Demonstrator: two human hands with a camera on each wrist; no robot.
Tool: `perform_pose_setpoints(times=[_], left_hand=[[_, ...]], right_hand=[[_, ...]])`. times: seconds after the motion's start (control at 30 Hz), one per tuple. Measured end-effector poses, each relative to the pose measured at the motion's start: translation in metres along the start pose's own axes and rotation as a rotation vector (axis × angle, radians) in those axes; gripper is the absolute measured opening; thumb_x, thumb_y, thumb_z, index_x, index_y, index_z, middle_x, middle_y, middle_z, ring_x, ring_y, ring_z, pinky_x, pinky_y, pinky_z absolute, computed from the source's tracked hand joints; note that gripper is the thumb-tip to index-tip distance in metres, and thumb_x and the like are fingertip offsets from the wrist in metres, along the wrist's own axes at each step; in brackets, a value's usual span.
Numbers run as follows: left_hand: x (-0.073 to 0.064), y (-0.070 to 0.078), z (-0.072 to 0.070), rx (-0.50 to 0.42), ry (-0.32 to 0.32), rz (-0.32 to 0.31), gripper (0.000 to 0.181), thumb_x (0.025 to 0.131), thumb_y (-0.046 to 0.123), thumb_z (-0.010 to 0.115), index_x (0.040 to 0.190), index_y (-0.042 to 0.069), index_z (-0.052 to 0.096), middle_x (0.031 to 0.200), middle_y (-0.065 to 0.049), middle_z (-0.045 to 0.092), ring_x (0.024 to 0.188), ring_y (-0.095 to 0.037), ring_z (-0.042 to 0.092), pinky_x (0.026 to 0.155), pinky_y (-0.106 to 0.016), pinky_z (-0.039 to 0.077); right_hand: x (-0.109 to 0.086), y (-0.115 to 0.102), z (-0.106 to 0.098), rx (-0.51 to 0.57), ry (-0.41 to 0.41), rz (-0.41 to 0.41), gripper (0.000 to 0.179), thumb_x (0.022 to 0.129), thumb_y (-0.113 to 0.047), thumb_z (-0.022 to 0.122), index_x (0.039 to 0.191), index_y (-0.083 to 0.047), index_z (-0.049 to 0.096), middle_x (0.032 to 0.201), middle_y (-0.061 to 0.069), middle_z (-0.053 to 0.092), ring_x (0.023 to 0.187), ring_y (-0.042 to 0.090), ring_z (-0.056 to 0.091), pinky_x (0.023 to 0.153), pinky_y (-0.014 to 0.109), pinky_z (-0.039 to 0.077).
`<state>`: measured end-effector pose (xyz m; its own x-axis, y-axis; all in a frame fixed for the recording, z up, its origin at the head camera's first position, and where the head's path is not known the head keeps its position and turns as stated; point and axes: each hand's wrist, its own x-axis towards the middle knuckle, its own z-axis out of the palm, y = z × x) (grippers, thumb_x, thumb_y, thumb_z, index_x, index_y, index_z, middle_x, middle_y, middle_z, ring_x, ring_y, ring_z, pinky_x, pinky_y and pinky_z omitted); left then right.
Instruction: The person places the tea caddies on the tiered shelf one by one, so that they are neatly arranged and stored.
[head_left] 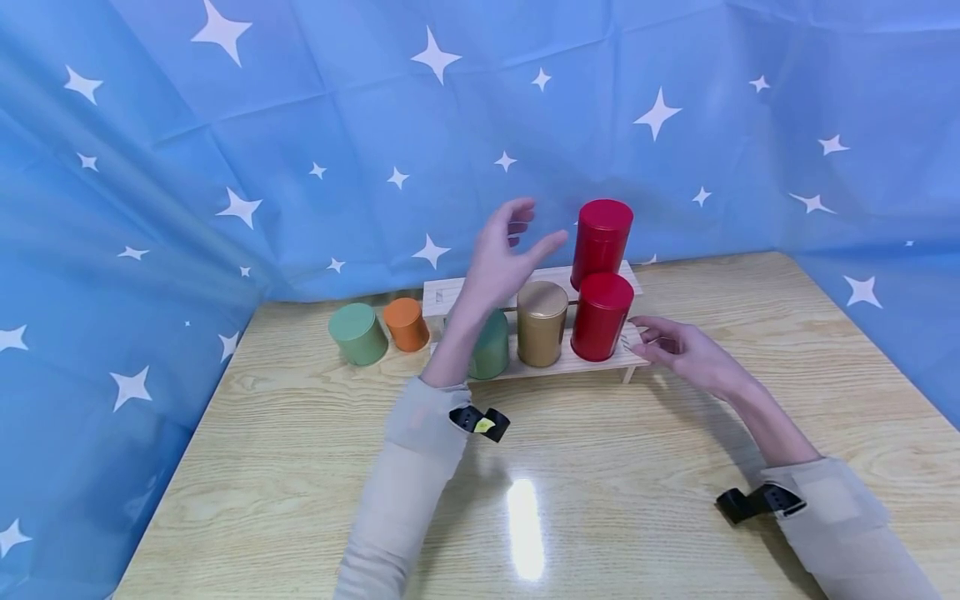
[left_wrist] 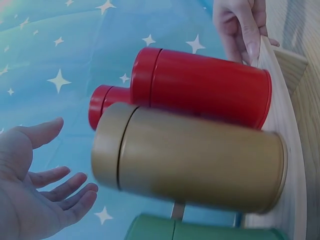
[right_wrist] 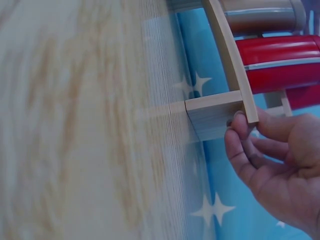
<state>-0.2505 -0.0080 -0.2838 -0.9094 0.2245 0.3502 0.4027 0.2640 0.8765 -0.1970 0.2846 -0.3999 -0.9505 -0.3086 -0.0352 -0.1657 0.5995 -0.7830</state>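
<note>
A two-step wooden rack (head_left: 555, 277) carries several round lidded tins. On its lower step stand a green tin (head_left: 491, 350), a gold tin (head_left: 542, 325) and a red tin (head_left: 602, 318); another red tin (head_left: 602, 242) stands upright on the upper step. My left hand (head_left: 501, 257) hovers above the rack's left part, holding nothing. In the left wrist view, its spread, slightly bent fingers (left_wrist: 75, 192) are apart from the gold tin. At the rack's right end, my right hand (head_left: 693, 354) pinches the lower board (right_wrist: 243, 97) between thumb and fingers.
Left of the rack, a second green tin (head_left: 358, 335) and a small orange tin (head_left: 406, 325) stand on the wooden table (head_left: 285, 467). A blue cloth with white stars (head_left: 360, 108) hangs behind the table and along its sides.
</note>
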Motion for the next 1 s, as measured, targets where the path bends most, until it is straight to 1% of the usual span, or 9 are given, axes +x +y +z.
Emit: perform_pose_setpoints(times=[0.13,0.23,0.37,0.53,0.7,0.93,1.0], left_hand=[[-0.007,-0.001,-0.012,-0.007,0.017,0.013,0.062,0.091,0.028,0.077,0.143,0.008,0.051,0.135,-0.005,0.059,0.122,-0.016,0.054,0.101,-0.023,0.043],[-0.012,-0.002,-0.021,0.004,0.030,0.032,0.059,0.091,0.027,0.077,0.141,0.007,0.053,0.133,-0.005,0.060,0.121,-0.016,0.054,0.101,-0.022,0.043],[-0.019,-0.007,-0.032,0.029,0.055,0.068,0.056,0.092,0.023,0.076,0.141,0.004,0.053,0.131,-0.009,0.062,0.121,-0.018,0.056,0.102,-0.024,0.043],[-0.028,-0.016,-0.045,0.050,0.086,0.091,0.054,0.093,0.016,0.074,0.140,0.000,0.052,0.131,-0.014,0.061,0.121,-0.023,0.056,0.104,-0.028,0.043],[-0.039,-0.026,-0.059,0.054,0.113,0.089,0.052,0.093,0.012,0.073,0.139,-0.002,0.053,0.129,-0.017,0.060,0.121,-0.027,0.056,0.105,-0.035,0.044],[-0.056,-0.044,-0.080,0.091,0.173,0.063,0.051,0.093,0.015,0.074,0.138,0.000,0.054,0.128,-0.015,0.061,0.120,-0.027,0.057,0.105,-0.041,0.044],[-0.060,-0.048,-0.086,0.098,0.191,0.058,0.050,0.093,0.014,0.074,0.137,0.000,0.055,0.127,-0.016,0.062,0.119,-0.027,0.058,0.105,-0.041,0.045]], right_hand=[[0.001,0.002,0.001,0.002,0.001,0.001,0.058,0.101,-0.017,0.064,0.148,0.006,0.041,0.123,0.023,0.060,0.102,0.032,0.059,0.078,0.031,0.054],[0.001,0.003,0.001,0.001,0.003,0.003,0.057,0.101,-0.016,0.063,0.148,0.007,0.041,0.122,0.023,0.060,0.100,0.031,0.059,0.076,0.031,0.054],[0.001,0.003,0.001,0.001,0.007,0.004,0.057,0.100,-0.017,0.064,0.148,0.006,0.042,0.121,0.022,0.060,0.099,0.031,0.059,0.076,0.031,0.054],[0.000,0.001,0.000,0.007,0.007,-0.004,0.058,0.101,-0.019,0.064,0.148,0.006,0.042,0.121,0.022,0.060,0.100,0.031,0.058,0.077,0.031,0.054],[0.000,0.001,0.000,0.001,0.009,-0.011,0.057,0.101,-0.021,0.063,0.148,0.005,0.043,0.119,0.021,0.061,0.098,0.030,0.057,0.078,0.030,0.053],[0.000,0.002,0.001,0.009,0.010,-0.010,0.057,0.101,-0.021,0.063,0.147,0.005,0.043,0.118,0.021,0.061,0.097,0.029,0.058,0.077,0.030,0.054],[0.000,0.001,0.001,0.015,0.006,-0.010,0.057,0.101,-0.020,0.063,0.148,0.005,0.043,0.118,0.021,0.061,0.098,0.029,0.058,0.077,0.030,0.054]])
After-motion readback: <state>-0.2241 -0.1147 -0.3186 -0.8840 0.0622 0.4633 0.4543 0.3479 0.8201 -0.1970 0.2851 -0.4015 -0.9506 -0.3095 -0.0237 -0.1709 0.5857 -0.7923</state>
